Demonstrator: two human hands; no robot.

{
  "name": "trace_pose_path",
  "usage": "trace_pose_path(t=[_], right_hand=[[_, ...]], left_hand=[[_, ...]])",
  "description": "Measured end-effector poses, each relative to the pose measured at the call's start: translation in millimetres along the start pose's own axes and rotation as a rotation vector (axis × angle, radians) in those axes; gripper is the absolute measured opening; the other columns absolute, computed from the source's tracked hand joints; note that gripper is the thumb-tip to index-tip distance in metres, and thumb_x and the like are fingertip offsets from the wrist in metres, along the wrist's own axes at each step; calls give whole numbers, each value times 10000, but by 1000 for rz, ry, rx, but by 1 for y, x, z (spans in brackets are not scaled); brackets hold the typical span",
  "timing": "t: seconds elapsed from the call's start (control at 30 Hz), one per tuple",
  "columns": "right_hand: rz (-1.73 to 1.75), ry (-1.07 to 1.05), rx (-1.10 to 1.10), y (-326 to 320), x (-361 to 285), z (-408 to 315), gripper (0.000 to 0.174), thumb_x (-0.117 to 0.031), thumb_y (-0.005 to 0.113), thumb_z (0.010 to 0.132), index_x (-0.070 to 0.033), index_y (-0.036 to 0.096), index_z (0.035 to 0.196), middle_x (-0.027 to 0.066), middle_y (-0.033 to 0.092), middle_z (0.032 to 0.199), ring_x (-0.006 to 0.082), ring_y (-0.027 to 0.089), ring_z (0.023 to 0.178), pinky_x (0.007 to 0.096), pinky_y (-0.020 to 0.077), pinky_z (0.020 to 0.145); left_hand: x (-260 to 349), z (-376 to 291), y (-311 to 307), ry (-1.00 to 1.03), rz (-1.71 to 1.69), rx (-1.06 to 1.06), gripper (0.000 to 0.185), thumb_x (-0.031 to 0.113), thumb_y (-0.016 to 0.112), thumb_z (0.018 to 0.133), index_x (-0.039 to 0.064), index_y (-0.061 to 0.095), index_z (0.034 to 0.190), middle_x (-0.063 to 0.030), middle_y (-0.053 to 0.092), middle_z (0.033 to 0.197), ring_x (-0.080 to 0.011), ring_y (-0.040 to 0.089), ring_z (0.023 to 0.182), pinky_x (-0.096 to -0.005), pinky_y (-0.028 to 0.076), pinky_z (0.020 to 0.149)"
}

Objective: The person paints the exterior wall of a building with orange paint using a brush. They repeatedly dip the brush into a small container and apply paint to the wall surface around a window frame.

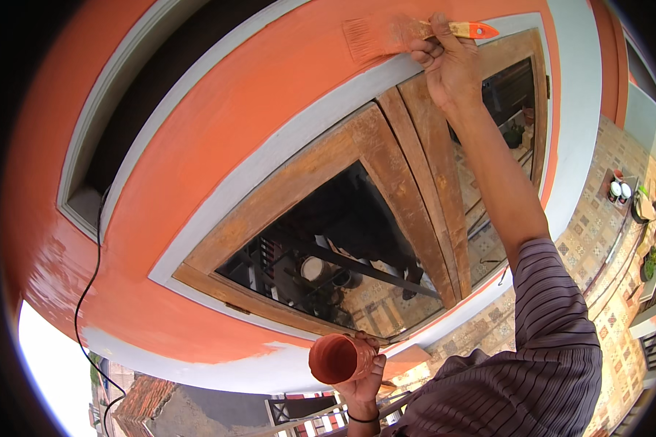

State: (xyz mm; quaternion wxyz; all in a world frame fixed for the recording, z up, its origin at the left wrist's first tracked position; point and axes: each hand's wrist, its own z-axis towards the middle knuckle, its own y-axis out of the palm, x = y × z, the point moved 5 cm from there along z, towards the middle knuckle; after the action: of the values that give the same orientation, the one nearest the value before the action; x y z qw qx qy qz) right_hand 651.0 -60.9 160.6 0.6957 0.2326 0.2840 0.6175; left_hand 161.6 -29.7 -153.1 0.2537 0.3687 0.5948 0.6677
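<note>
Up at the orange wall (240, 109), my right hand (452, 71) grips the wooden handle of a flat paintbrush (469, 30) with an orange end. Orange paint coats its wide bristles, which lie against the wall just above the pale frame border (284, 128) of a wooden double window or door (355, 131). Low in the view, my left hand (367, 382) is wrapped around a paint-smeared cup (333, 359). The cup is tilted with its mouth towards me; its inside is reddish orange, and the paint level cannot be made out.
A black cable (77, 306) hangs from a dark opening (142, 82) at left. Whitish patches (153, 358) show along the lower wall. Paint cans (619, 191) and potted plants (650, 262) stand on the patterned tile floor (585, 246) at right. Roof tiles (145, 396) appear below.
</note>
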Motion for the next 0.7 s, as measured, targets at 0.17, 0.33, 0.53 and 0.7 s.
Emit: trace_pose_path(t=[0.17,0.33,0.53,0.7], right_hand=[[-9,-238,197,-39,-57,15,165,-181,739,1007,-30,695,1057,102,734,910,230,761,770,303,652,669],[-42,-275,2,-20,-93,-8,92,-36,662,1007,-14,687,1092,169,750,1002,257,757,836,343,630,745],[-228,-343,-400,49,-89,-29,116,9,661,988,22,678,1102,184,739,1081,244,751,899,369,640,777],[-228,-191,-284,57,-63,-25,229,24,727,891,-22,605,1079,120,718,945,200,711,797,325,605,755]], left_hand=[[3,0,0,0,-21,-26,547,468,703,948,155,639,1393,-123,572,1414,-304,516,1305,-464,522,948],[4,3,-2,2,-15,-6,554,477,709,939,157,641,1387,-122,573,1412,-298,516,1295,-456,520,943],[3,1,-2,8,-13,-2,563,485,716,935,156,640,1386,-123,570,1425,-296,523,1289,-456,525,938],[4,0,-4,3,-41,-21,586,479,738,927,161,629,1407,-123,567,1437,-307,507,1336,-475,530,959]])
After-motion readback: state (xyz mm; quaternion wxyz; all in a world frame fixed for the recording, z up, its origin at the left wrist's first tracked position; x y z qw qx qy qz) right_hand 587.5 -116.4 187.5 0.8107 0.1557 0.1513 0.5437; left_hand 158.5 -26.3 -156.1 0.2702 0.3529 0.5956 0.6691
